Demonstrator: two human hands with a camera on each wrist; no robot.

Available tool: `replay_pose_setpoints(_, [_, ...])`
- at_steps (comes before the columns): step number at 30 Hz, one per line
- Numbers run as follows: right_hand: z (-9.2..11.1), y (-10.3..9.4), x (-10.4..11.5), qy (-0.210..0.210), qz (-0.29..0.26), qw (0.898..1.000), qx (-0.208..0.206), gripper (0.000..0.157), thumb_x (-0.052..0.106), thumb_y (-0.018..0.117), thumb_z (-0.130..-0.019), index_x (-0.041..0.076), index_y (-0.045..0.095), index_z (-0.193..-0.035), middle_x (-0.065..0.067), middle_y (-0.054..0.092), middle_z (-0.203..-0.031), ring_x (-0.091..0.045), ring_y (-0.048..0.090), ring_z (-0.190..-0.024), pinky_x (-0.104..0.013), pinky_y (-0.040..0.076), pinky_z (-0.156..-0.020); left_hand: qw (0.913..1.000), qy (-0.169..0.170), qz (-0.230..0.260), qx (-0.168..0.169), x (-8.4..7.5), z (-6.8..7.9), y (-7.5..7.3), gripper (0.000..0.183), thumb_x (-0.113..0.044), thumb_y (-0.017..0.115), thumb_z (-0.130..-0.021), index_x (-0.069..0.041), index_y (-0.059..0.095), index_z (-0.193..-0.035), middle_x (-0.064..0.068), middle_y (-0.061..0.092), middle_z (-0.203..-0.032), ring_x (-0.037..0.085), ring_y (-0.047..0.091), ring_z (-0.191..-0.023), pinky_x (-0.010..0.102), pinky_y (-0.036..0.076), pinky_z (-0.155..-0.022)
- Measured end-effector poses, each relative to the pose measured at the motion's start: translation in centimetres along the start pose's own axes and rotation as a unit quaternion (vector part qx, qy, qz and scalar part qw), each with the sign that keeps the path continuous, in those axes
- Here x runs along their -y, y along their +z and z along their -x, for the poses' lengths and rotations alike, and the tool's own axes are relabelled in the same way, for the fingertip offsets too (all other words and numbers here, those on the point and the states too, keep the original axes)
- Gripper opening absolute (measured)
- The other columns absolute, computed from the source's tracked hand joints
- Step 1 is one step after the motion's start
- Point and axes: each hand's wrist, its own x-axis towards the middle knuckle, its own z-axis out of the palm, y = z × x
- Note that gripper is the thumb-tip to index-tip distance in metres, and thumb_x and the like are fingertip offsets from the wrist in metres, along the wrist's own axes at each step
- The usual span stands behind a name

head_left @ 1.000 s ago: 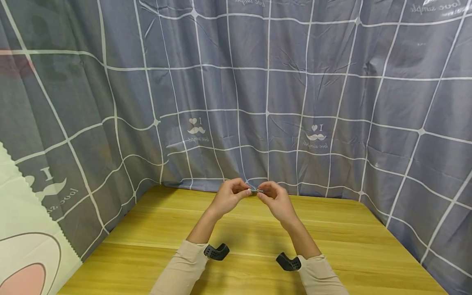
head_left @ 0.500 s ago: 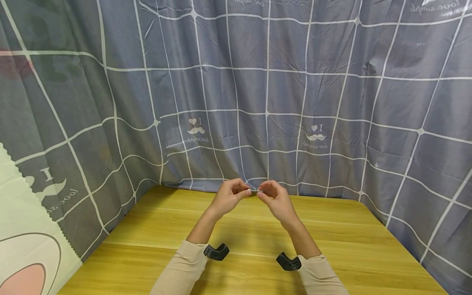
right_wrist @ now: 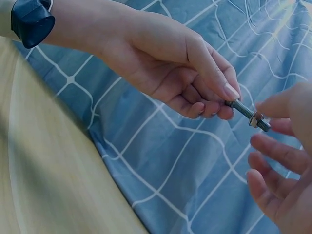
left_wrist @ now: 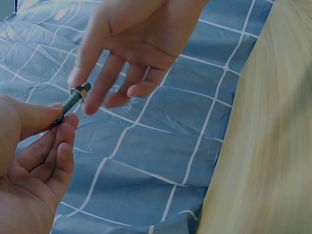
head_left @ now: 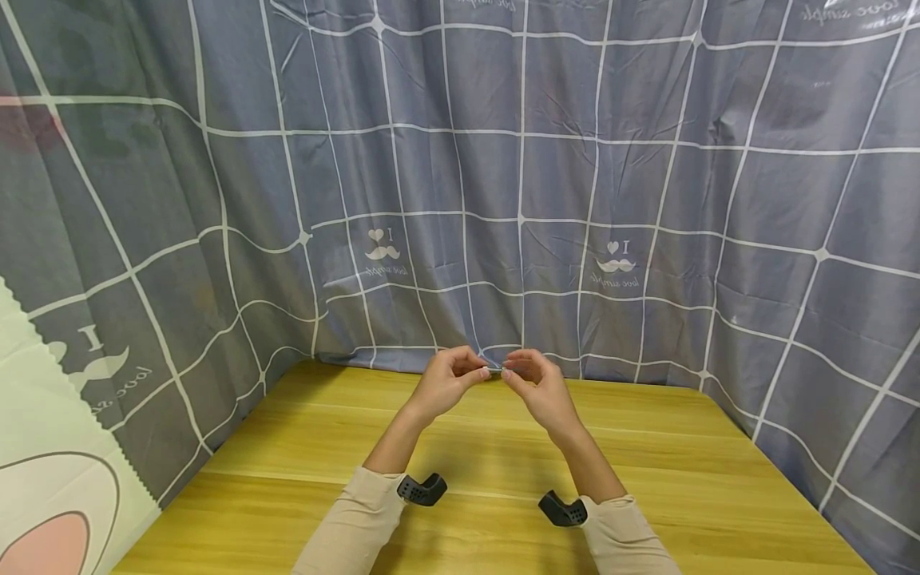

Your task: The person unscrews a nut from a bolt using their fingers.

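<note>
Between the two hands, above the far part of the table, is a metal bolt [left_wrist: 69,104] with a threaded shank. My left hand [head_left: 444,386] pinches one end of it between thumb and fingertips; the bolt's head is hidden there. A hex nut [right_wrist: 253,120] sits on the thread close to the free end. Around that nut is my right hand [head_left: 539,393], its thumb and forefinger spread apart. One fingertip is at or very near the nut; contact cannot be made out for certain. The other right fingers [left_wrist: 116,80] are extended loosely.
Below the hands lies a wood-grain table [head_left: 467,495]. A grey-blue curtain [head_left: 561,184] with white lines hangs behind and at both sides. A pale cloth [head_left: 57,447] is at the left. Black wrist mounts [head_left: 422,490] sit on both sleeves.
The right forefinger has lifted slightly away from the right thumb at the nut. The left hand and bolt stay in nearly the same place.
</note>
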Motion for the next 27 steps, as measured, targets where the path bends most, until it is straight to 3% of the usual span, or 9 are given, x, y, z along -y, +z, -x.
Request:
replay_pose_setpoints(6, [-0.02, 0.09, 0.01, 0.004, 0.011, 1.0, -0.006, 0.019, 0.012, 0.067, -0.103, -0.001, 0.07, -0.117, -0.013, 0.069, -0.108, -0.029, 0.065, -0.102, -0.04, 0.054, -0.085, 1.0, 0.001, -0.005, 0.0, -0.07, 0.02, -0.01, 0.006, 0.007, 0.066, -0.097, 0.012, 0.069, -0.099, 0.02, 0.073, -0.094, 0.008, 0.065, -0.077, 0.03, 0.05, -0.069])
replay_pose_setpoints(12, [0.02, 0.07, -0.01, -0.002, 0.008, 1.0, -0.005, 0.021, 0.007, 0.069, -0.101, 0.0, 0.067, -0.12, -0.015, 0.068, -0.117, -0.03, 0.065, -0.111, -0.039, 0.052, -0.089, 1.0, 0.0, -0.009, 0.001, -0.09, 0.03, 0.01, 0.006, 0.007, 0.066, -0.097, 0.012, 0.069, -0.1, 0.02, 0.073, -0.095, 0.007, 0.064, -0.077, 0.037, 0.051, -0.071])
replay_pose_setpoints(20, [0.0, 0.2, 0.05, 0.007, 0.011, 1.0, -0.008, 0.017, 0.011, 0.068, -0.103, -0.003, 0.071, -0.112, -0.012, 0.07, -0.103, -0.026, 0.064, -0.096, -0.033, 0.053, -0.081, 1.0, 0.003, 0.003, 0.005, 0.01, -0.03, -0.05, 0.007, 0.008, 0.064, -0.098, 0.014, 0.068, -0.1, 0.028, 0.071, -0.097, 0.008, 0.065, -0.078, 0.031, 0.051, -0.07])
replay_pose_setpoints(27, [0.09, 0.2, 0.04, 0.004, 0.014, 1.0, -0.003, 0.023, 0.01, 0.069, -0.101, 0.0, 0.067, -0.122, -0.017, 0.069, -0.116, -0.029, 0.066, -0.107, -0.036, 0.053, -0.087, 1.0, 0.0, -0.002, 0.002, -0.06, 0.09, -0.12, 0.007, 0.007, 0.066, -0.098, 0.013, 0.068, -0.101, 0.021, 0.073, -0.095, 0.008, 0.064, -0.078, 0.029, 0.05, -0.07])
